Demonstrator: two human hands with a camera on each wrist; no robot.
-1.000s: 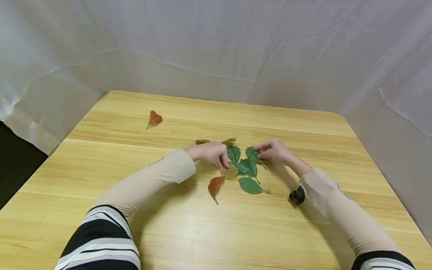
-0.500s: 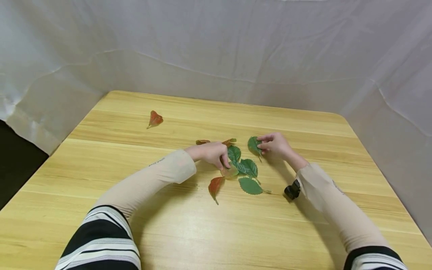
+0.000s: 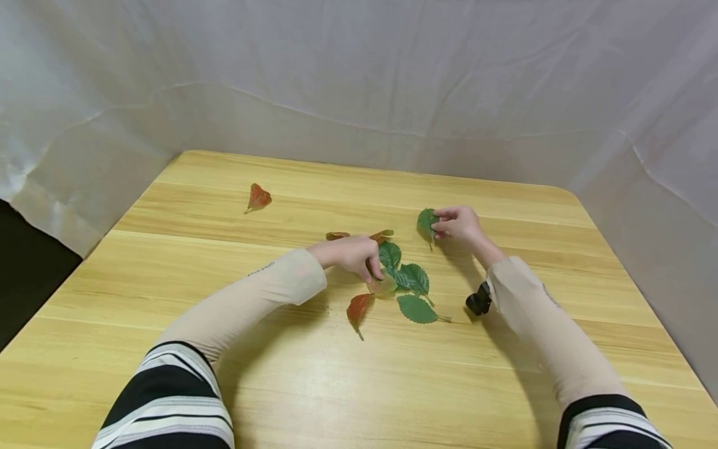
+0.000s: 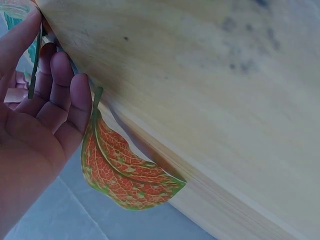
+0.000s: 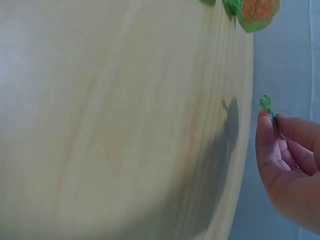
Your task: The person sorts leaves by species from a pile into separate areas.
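My right hand [image 3: 455, 226] pinches a green leaf [image 3: 426, 221] and holds it just above the wooden table [image 3: 505, 206], right of the leaf cluster. In the right wrist view only that green leaf's tip [image 5: 265, 102] shows above the fingers [image 5: 267, 137]. My left hand [image 3: 350, 252] rests with curled fingers on the pile, its fingertips on a pale red-green leaf [image 3: 382, 286] beside two green leaves [image 3: 412, 277]. In the left wrist view the left hand's fingers [image 4: 55, 100] pinch a thin stem [image 4: 34, 65], with an orange-red leaf [image 4: 125, 175] beside them.
More leaves lie about: a green one [image 3: 417, 308] and a red one [image 3: 356, 308] nearer me, two reddish ones [image 3: 381, 235] behind the left hand, a lone red leaf [image 3: 257, 197] far left. White cloth [image 3: 359, 81] walls the table's back and sides.
My right hand has lifted the green leaf off the cluster and carried it away from me, toward the back of the table. The left hand has stayed in place.
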